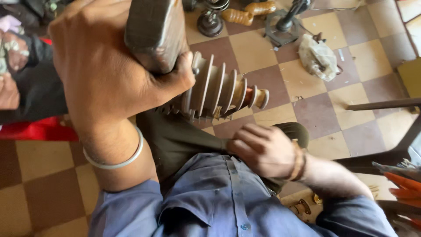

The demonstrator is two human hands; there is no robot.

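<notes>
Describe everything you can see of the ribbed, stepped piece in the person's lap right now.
The ribbed piece is a stack of thin discs that step down in size toward a small brownish knob at its far end. It looks grey-brown and dusty, perhaps ceramic or metal; I cannot tell which. It lies tilted, narrow end pointing away, over the dark trousers. The left hand closes around its wide end together with a dark block. The right hand rests below, apart from it.

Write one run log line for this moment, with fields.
left hand: grips ribbed part | right hand: rests closed on dark trousers | floor: checkered tiles
</notes>
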